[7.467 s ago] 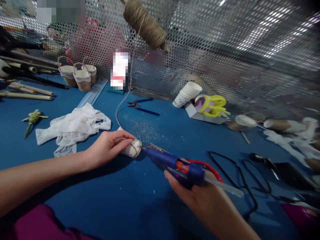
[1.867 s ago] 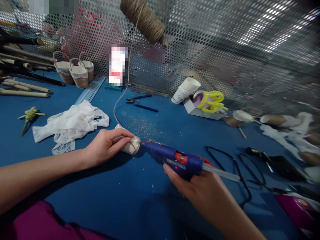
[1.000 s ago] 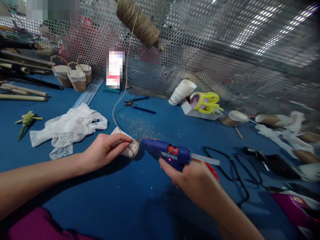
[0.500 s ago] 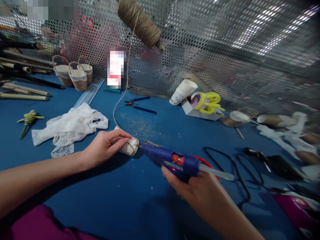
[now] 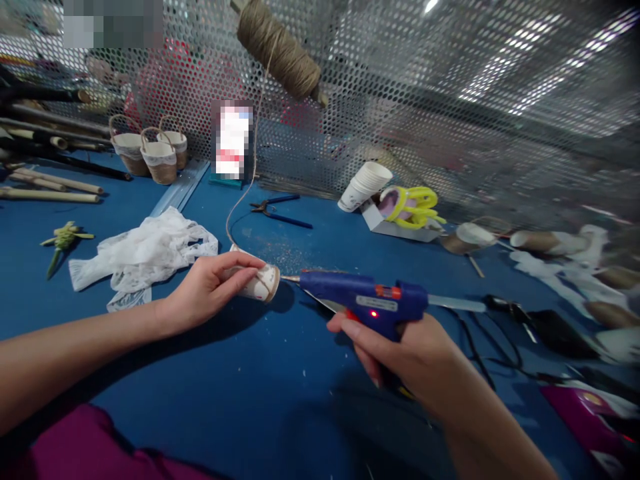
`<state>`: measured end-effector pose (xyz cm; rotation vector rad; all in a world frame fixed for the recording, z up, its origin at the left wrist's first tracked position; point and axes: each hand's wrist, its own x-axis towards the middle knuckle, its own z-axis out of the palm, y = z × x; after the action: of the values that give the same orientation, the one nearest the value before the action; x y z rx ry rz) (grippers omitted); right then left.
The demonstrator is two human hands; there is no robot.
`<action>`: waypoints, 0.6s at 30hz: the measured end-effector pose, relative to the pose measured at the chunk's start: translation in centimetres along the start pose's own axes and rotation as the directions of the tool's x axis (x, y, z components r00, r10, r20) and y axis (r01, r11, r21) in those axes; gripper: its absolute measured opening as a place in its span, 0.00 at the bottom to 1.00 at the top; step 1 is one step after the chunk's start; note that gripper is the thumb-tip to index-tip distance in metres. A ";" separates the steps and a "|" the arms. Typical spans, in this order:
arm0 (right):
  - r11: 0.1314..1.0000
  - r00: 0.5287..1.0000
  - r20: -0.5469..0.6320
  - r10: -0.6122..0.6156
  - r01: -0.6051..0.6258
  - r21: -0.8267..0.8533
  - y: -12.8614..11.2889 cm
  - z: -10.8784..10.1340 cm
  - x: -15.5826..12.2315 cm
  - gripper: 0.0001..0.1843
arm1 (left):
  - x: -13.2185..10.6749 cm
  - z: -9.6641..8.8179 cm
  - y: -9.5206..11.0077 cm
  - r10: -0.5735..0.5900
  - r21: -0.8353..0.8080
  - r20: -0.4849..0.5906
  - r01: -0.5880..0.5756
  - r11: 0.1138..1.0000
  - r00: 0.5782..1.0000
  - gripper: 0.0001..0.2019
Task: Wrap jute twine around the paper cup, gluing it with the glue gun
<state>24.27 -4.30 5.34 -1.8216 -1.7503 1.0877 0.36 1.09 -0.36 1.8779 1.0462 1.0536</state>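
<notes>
My left hand (image 5: pixel 207 291) grips a small white paper cup (image 5: pixel 260 283) lying on its side on the blue table (image 5: pixel 250 400). A jute string (image 5: pixel 239 200) runs from the cup up to a hanging twine spool (image 5: pixel 280 50). My right hand (image 5: pixel 400 350) holds a blue hot glue gun (image 5: pixel 367 301) level, its red light on. The gun's metal tip sits a little to the right of the cup's base, just apart from it. A clear glue stick (image 5: pixel 457 305) pokes out of the gun's back.
White lace fabric (image 5: pixel 145 253) lies left of the cup. Blue-handled pliers (image 5: pixel 280 208), stacked paper cups (image 5: pixel 364 187) and a yellow-rimmed item (image 5: pixel 413 203) lie behind. Three small baskets (image 5: pixel 150 153) and bamboo sticks (image 5: pixel 50 190) sit far left. Black cable (image 5: pixel 480 367) trails right. Perforated metal screen (image 5: pixel 450 100) backs the table.
The glue gun has swung from a nose-down tilt to level, and its tip has drawn slightly back from the cup. My left hand has kept its hold on the cup.
</notes>
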 end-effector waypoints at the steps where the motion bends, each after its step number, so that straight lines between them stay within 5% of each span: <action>1: 0.999 1.000 -0.007 -0.006 0.006 0.034 0.1 -0.4 0.3 0.17 | 0.0 -0.1 0.1 0.019 -0.009 -0.017 -0.019 1.000 1.000 0.11; 6: 0.988 0.982 -0.190 -0.012 0.040 0.147 1.0 -2.3 2.9 0.19 | -0.3 -0.2 0.6 0.142 0.011 -0.073 -0.141 0.990 0.987 0.10; 9: 0.976 0.985 -0.170 0.039 0.000 0.220 1.1 -2.5 5.2 0.17 | -0.5 -0.2 0.7 0.178 0.049 -0.082 -0.174 0.983 0.981 0.10; 18: 0.984 0.935 -0.353 0.033 -0.092 -0.154 2.5 -1.8 11.3 0.16 | -0.8 0.0 0.5 0.310 0.143 -0.033 -0.302 0.942 0.950 0.10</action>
<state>26.37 6.65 1.65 -2.0364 -1.6179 0.5997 0.23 0.19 -0.14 2.1846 0.8934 1.2424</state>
